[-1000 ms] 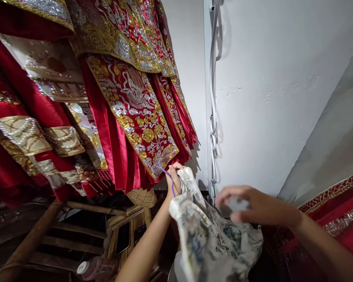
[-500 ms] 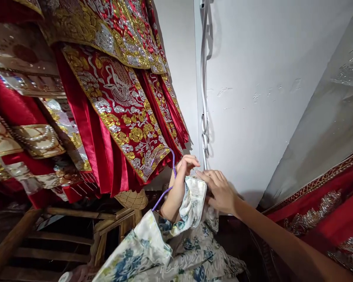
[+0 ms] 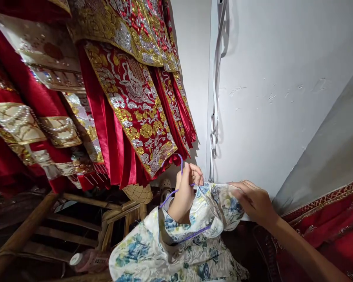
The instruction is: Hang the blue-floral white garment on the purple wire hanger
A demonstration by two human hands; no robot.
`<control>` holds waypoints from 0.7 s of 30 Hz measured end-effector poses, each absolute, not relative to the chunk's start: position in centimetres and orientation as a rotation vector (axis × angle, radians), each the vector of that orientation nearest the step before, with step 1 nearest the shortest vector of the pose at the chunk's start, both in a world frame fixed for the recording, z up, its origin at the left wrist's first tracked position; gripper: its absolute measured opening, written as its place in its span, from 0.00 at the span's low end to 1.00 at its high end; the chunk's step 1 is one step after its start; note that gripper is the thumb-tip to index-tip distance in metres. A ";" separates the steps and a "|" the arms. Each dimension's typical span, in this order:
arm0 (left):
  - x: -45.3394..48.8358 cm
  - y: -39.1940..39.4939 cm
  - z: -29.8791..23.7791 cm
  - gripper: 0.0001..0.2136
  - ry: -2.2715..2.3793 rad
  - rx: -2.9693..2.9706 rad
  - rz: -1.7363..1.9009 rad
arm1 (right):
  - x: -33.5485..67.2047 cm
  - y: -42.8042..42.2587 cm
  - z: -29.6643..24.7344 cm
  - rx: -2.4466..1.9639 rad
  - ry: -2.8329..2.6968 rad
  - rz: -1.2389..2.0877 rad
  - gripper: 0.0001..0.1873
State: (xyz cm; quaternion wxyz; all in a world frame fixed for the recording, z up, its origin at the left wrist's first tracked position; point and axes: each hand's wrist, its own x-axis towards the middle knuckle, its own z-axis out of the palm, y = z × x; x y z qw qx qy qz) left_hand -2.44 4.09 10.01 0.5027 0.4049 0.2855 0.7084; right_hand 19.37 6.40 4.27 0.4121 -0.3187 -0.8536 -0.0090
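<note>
Evidently to keep the floral garment (image 3: 194, 258) spread near the red embroidered costume (image 3: 147, 113), the left hand (image 3: 186, 183) clamped its curled fingers on the purple hanger (image 3: 197, 232) below its hook, while the right hand (image 3: 254, 201), fingers together, gripped one shoulder of the cloth.

White garment (image 3: 138, 248), blue floral pattern, with purple hanger (image 3: 194, 234) at its opening; left hand (image 3: 184, 192) closed around the hanger, right hand (image 3: 254, 200) gripping the garment's edge. Red costumes (image 3: 144, 117), gold-and-silver embroidery, hanging. Wooden chair (image 3: 90, 201) and capped bottle (image 3: 90, 260) below.
</note>
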 end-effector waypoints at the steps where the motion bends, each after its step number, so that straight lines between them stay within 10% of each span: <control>1: -2.3 4.2 10.1 0.26 0.668 0.949 1.672 | 19.1 5.8 4.5 -0.760 -2.188 -0.051 0.19; 8: -1.3 5.0 10.5 0.32 0.623 0.973 1.338 | 15.6 2.5 5.2 -0.762 -2.292 -0.235 0.54; 21: -2.1 7.2 9.3 0.16 0.900 1.525 1.309 | 18.8 5.9 4.1 -1.085 -2.081 -0.388 0.46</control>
